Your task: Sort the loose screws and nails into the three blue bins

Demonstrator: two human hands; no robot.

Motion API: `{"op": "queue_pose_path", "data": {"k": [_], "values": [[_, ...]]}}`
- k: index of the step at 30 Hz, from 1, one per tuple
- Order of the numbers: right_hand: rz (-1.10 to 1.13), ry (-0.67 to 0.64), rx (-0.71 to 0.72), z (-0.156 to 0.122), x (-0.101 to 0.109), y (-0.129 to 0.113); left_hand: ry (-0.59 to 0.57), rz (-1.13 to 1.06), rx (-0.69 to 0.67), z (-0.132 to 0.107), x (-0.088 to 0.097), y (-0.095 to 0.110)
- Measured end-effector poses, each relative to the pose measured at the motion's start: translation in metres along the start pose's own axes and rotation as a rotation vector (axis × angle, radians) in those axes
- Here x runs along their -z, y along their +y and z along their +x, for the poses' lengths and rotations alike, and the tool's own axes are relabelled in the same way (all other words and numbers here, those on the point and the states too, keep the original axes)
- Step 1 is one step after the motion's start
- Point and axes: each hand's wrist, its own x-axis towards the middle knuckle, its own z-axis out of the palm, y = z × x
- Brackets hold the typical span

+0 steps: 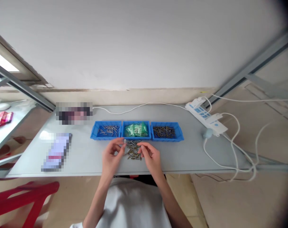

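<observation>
A loose pile of dark screws (133, 150) lies on the grey table (186, 155) just in front of three blue bins. My left hand (112, 155) is at the pile's left edge, thumb and fingers pinched on a small silvery piece (125, 141). My right hand (150, 155) rests at the pile's right edge with fingers curled down onto the screws. The left bin (106, 130) holds silvery screws, the middle bin (136, 129) holds green plastic pieces, and the right bin (167, 131) holds dark screws.
A white power strip (206, 116) with white cables sits at the table's back right; cables loop over the right edge. Two blurred flat items (56, 152) lie at the left. A red chair (22, 196) stands at the lower left. A wall runs behind.
</observation>
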Motion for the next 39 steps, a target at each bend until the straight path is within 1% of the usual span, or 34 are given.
{"op": "queue_pose_path", "data": {"k": [2, 4, 6, 8, 11, 13, 16, 22, 24, 27, 30, 33, 39], "values": [[-0.003, 0.001, -0.003, 0.000, 0.000, 0.001, 0.134, -0.004, -0.038, 0.013, 0.014, 0.007], [-0.007, 0.001, -0.006, 0.000, 0.000, 0.001, 0.162, 0.108, -0.077, 0.024, 0.027, 0.014], [-0.006, 0.003, -0.007, 0.000, 0.000, 0.000, 0.115, 0.277, -0.105, 0.027, 0.035, 0.015], [0.002, 0.000, -0.007, 0.000, 0.000, 0.000, 0.007, 0.391, -0.137, 0.022, 0.037, 0.011], [0.014, 0.002, -0.007, 0.001, 0.000, -0.001, -0.235, 0.451, -0.135, 0.008, 0.031, -0.004], [0.011, 0.001, -0.007, 0.000, 0.000, -0.001, -0.320, 0.492, -0.087, 0.000, 0.025, -0.013], [0.003, -0.004, -0.009, 0.000, 0.001, 0.001, -0.343, 0.551, -0.034, -0.004, 0.015, -0.016], [-0.006, -0.012, 0.001, -0.001, 0.001, 0.000, -0.391, 0.616, 0.009, 0.003, 0.001, -0.007], [0.003, -0.010, -0.002, 0.000, 0.000, 0.000, -0.388, 0.605, 0.027, 0.005, -0.001, -0.007], [0.022, 0.002, -0.011, 0.000, 0.001, 0.000, -0.354, 0.523, 0.033, 0.006, -0.001, -0.010], [0.021, 0.003, -0.011, 0.000, 0.001, 0.001, -0.263, 0.411, 0.007, 0.005, 0.000, -0.009], [-0.012, -0.027, 0.008, 0.000, 0.001, -0.002, -0.194, 0.281, -0.011, 0.000, -0.001, -0.006], [-0.114, -0.161, 0.097, -0.003, 0.000, -0.015, -0.210, 0.012, 0.018, -0.014, -0.013, -0.009]]}}
